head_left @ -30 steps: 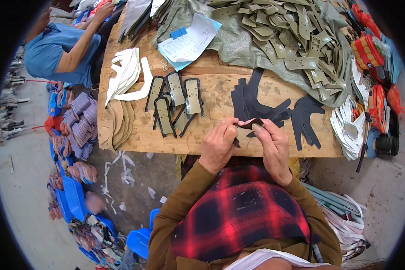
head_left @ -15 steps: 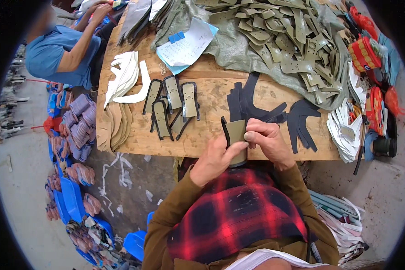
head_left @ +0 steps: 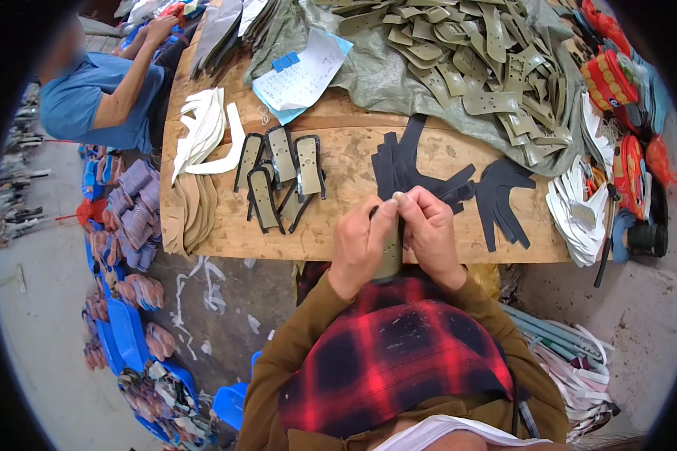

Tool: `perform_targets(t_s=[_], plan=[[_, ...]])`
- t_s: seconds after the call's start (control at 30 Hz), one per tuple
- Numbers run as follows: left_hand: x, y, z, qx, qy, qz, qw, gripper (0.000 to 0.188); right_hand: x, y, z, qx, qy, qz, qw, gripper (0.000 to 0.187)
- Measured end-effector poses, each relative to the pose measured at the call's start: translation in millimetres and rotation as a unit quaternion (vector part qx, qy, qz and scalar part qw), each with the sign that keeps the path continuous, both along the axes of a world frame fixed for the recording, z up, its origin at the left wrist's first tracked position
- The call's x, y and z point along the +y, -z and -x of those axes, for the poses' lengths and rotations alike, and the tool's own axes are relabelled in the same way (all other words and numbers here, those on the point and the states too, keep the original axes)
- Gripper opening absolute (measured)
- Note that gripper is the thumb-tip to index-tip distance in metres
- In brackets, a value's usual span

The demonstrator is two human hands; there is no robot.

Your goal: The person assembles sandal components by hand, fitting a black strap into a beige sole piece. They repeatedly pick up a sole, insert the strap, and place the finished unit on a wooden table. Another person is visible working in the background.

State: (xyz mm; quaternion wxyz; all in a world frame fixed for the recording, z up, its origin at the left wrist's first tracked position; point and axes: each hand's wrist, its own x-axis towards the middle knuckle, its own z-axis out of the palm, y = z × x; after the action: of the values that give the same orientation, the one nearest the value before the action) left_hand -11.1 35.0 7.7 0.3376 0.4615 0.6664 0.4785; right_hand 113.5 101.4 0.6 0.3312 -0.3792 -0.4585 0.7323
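Over a red-checked cloth [head_left: 399, 353] on your lap, you work on a single olive plate [head_left: 388, 266] at the near edge of the wooden surface [head_left: 346, 229]. Your left hand [head_left: 359, 244] grips the plate's left side; your right hand [head_left: 431, 234] pinches at its upper end, thumb and finger closed, the two thumbs nearly meeting. A dark bit shows by your left fingertips, but your fingers hide how much of the rim is trimmed, so this piece looks unfinished.

Just beyond, to your left, at least five black-edged plates [head_left: 307, 167] lie overlapping, apparently the finished ones. Ahead of you and to the right, two piles of black pieces [head_left: 410, 161] [head_left: 504, 188] lie fanned out. Tan pieces [head_left: 195, 218] and white pieces [head_left: 201, 131] are stacked at far left.

Farther back, by a written paper [head_left: 308, 74], a large heap of plates [head_left: 496, 98] without black edging rests on a green sheet [head_left: 459, 124], suggesting most remain to be done. Beyond the left corner, a co-worker in blue [head_left: 105, 90] is busy.
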Motion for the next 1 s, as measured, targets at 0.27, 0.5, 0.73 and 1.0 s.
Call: perform_targets(t_s=[0.27, 0.5, 0.73, 1.0], plan=[[15.7, 15.9, -0.6, -0.312, -0.192, -0.064, 0.928, 0.029, -1.2, 13.6, -10.2, -0.115, -0.161, -0.189, 0.962, 0.029], [0.3, -10.7, 33.5, 0.227, -0.012, -0.135, 0.965, 0.032, 55.6, -7.5, -41.1, -0.183, -0.357, -0.196, 0.895, 0.032], [-15.2, -28.3, 39.1, 0.355, 0.298, -0.088, 0.882, 0.041, 34.2, -15.2, -33.2, -0.014, -0.428, 0.038, 0.903, 0.021], [-13.2, -24.0, 21.9, 0.335, 0.179, -0.104, 0.919, 0.031, 20.2, 5.5, -32.9, 0.081, -0.313, 0.118, 0.939, 0.017]])
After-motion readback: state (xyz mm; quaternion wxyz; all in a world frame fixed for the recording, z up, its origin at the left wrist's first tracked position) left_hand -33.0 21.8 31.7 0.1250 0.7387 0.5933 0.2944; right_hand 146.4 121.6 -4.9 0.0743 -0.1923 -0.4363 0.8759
